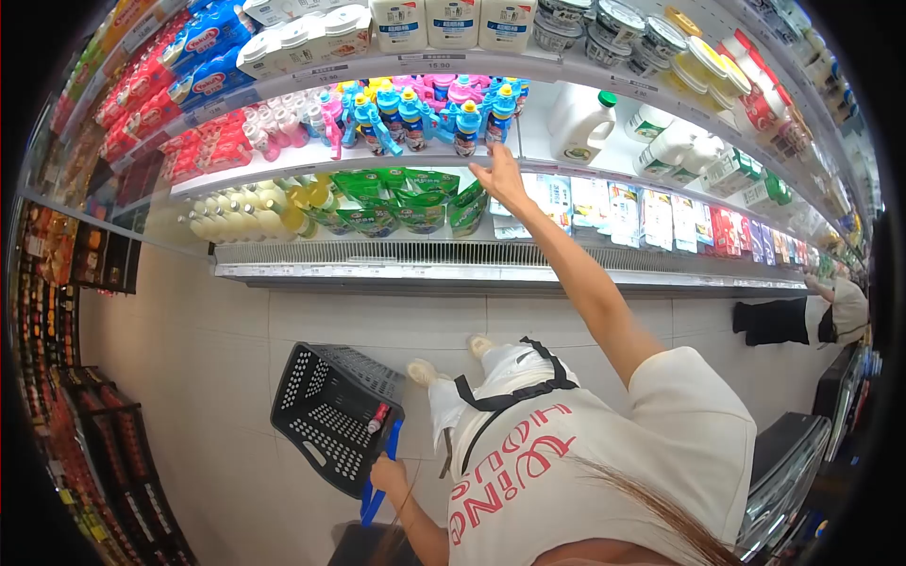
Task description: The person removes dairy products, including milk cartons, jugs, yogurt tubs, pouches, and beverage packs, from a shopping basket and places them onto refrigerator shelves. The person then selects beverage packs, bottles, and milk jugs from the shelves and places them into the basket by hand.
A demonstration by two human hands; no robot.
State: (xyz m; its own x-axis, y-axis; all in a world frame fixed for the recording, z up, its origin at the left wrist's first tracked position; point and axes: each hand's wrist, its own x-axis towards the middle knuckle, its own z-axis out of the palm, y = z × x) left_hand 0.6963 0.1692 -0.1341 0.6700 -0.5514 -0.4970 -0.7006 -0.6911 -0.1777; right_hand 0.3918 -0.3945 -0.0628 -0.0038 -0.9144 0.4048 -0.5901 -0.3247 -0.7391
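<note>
My left hand is closed around the blue handle of a black shopping basket. A small bottle with a red wrapper lies inside the basket near the handle side. My right hand reaches up to the middle shelf of the chiller, thumb and fingers apart. Its fingertips are at the base of a blue drink bottle with a yellow cap; whether they touch it I cannot tell. A similar yellow-capped bottle stands just left of it, in a row of several blue and pink ones.
White jugs, one with a green cap, stand right of my hand. Green pouches hang below beside pale yellow bottles. The upper shelf juts out over the drinks. Another person is at the far right.
</note>
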